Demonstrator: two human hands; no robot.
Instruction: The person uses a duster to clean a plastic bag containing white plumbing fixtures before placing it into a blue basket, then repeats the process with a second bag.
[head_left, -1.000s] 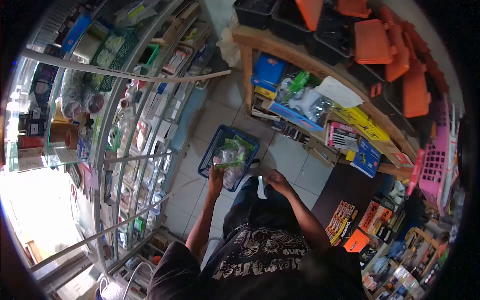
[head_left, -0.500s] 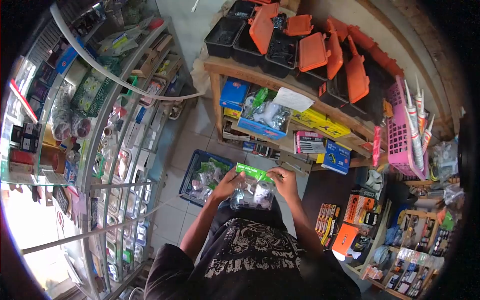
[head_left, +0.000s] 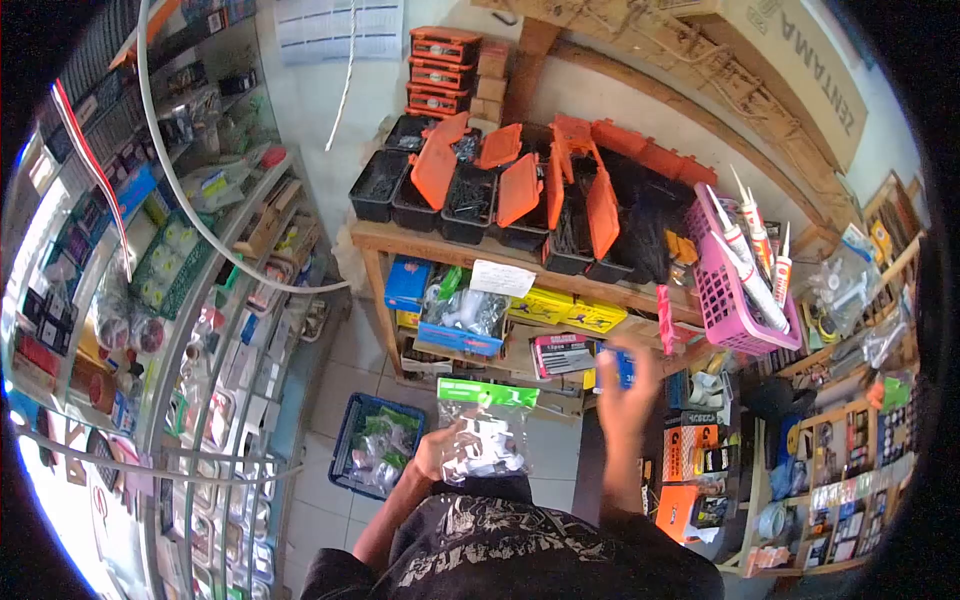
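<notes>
My left hand (head_left: 430,454) grips the left side of a clear plastic packet (head_left: 487,430) with a green header card, held upright in front of my body. White pieces show through the film, but their kind is not clear. My right hand (head_left: 628,388) is off the packet, raised on the right in front of a blue box (head_left: 607,372) on the shelf. Motion blurs its fingers, so I cannot make out whether they hold or touch anything. On the floor at the left, a dark blue basket (head_left: 345,440) contains several similar packets with green cards.
A wooden shelf (head_left: 440,243) ahead carries black bins with orange lids (head_left: 520,200). A pink basket (head_left: 725,300) with sealant tubes (head_left: 750,265) stands at its right end. Glass display shelves (head_left: 200,340) line the left side. A white cable (head_left: 190,210) hangs across there.
My right hand has let go of the packet and moved right and up towards the shelf. My left hand still holds the packet. The view has tilted up and turned rightward.
</notes>
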